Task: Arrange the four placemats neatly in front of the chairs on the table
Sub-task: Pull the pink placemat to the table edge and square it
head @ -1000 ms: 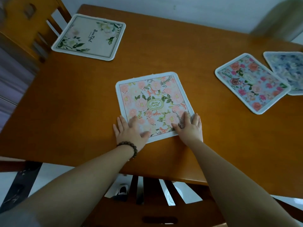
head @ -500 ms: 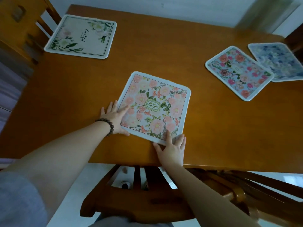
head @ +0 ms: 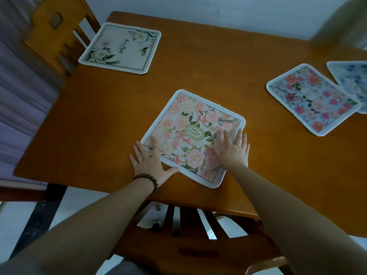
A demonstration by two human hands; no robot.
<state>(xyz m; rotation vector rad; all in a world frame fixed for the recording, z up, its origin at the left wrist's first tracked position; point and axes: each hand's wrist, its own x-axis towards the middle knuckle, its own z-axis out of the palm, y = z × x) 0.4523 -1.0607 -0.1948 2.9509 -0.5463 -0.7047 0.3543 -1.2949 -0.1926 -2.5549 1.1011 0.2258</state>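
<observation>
On the wooden table [head: 198, 62], the white mat [head: 121, 47] sits squared before a chair [head: 57, 30]. The peach mat [head: 193, 133] lies askew under the left hand [head: 152, 162] and right hand [head: 230, 149], fingers spread flat. The pink mat [head: 312, 99] and blue mat [head: 352, 80] overlap, unplaced.

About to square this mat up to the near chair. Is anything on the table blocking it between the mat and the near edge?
Nothing visible. The peach mat lies skewed, with both hands on it: left hand at its near-left corner, right hand on its near-right part. Only bare table lies between it and the near edge by the chair.
</observation>
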